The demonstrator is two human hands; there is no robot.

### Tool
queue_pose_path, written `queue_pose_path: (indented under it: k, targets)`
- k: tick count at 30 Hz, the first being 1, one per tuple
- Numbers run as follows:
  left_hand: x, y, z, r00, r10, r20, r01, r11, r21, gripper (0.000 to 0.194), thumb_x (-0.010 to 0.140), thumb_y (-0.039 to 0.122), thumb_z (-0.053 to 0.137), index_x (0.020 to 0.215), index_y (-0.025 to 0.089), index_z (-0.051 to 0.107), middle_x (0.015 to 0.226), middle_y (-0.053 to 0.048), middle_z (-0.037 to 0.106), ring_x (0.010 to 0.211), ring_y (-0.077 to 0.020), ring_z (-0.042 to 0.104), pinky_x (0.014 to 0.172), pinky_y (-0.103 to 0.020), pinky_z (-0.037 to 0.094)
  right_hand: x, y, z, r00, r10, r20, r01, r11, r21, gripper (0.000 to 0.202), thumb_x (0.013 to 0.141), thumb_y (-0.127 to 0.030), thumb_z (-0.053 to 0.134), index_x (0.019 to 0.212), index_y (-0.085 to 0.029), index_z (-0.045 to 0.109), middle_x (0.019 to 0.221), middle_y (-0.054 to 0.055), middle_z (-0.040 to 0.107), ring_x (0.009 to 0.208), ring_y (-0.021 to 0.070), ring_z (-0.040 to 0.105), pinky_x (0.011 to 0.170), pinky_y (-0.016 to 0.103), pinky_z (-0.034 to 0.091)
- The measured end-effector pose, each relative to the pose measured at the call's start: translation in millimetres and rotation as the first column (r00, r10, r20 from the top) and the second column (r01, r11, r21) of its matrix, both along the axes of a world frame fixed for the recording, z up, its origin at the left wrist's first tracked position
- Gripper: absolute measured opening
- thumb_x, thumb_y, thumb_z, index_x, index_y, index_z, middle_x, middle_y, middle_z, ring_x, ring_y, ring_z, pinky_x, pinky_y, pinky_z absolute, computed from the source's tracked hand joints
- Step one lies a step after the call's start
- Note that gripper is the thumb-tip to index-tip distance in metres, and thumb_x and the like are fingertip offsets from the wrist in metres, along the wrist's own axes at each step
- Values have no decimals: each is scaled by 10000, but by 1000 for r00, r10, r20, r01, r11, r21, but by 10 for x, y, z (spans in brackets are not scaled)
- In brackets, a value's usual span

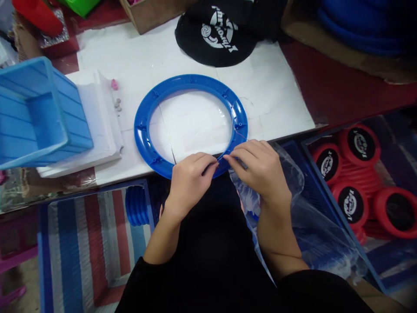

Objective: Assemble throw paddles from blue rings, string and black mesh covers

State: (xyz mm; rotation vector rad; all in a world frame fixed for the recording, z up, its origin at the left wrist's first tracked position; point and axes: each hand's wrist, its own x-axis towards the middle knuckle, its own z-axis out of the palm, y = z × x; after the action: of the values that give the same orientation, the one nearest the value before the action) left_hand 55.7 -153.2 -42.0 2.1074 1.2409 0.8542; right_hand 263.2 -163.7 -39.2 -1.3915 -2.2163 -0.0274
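A blue plastic ring [142, 119], its ribbed hollow side facing up, lies at the front edge of the white-covered table, its near rim overhanging. My left hand [193, 180] is closed at the ring's near right part, thumb and forefinger pinched together. Just to its right, my right hand [259, 167] also pinches with thumb and forefinger over the ring. What lies between the fingertips is too small to make out. A thin, coppery strand [241, 134] runs from the ring's right side toward my right hand.
A light-blue bin [73, 113] stands on white sheets at left. Behind the ring lies a black printed fabric piece [208, 41]. Red discs with black centres [361, 143] fill a crate at right. A crate with striped lining [94, 243] holds blue rings [137, 206] at lower left.
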Motion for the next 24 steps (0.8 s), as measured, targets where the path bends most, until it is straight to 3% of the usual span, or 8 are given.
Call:
queue_pose_path:
  k: [12, 17, 21, 24]
  targets:
    - [158, 64, 155, 973, 102, -207, -145, 969, -202, 91, 935, 166, 696, 882, 240, 691, 877, -19, 777, 820, -219, 725, 694, -330, 509, -77, -34, -97, 986, -90, -144, 71, 989, -133, 304, 1065, -289, 609, 771, -254, 542, 771, 44, 649, 783, 230, 561, 739, 390, 435]
    - [229, 98, 162, 963, 89, -256, -135, 977, -167, 96, 928, 182, 687, 867, 236, 739, 873, -29, 755, 779, -210, 687, 625, -324, 437, -75, -39, -35, 979, -152, -136, 119, 967, -224, 288, 1041, -278, 637, 769, -249, 547, 756, 34, 635, 766, 233, 579, 709, 385, 432]
    - [235, 82, 93, 961, 120, -248, -145, 986, -82, 150, 904, 168, 666, 790, 230, 739, 832, -24, 727, 750, -194, 659, 593, -319, 393, 168, -48, 101, 973, -139, -185, 81, 953, -292, 174, 1035, -323, 670, 876, -256, 650, 786, 20, 691, 752, 228, 649, 730, 384, 477]
    - [190, 64, 61, 962, 102, -252, -117, 992, -48, 169, 876, 145, 652, 740, 229, 709, 807, -21, 715, 730, -186, 644, 571, -315, 358, 502, -116, 206, 980, -167, -109, 134, 956, -263, 81, 1020, -335, 687, 964, -277, 695, 841, 47, 722, 845, 282, 685, 894, 470, 508]
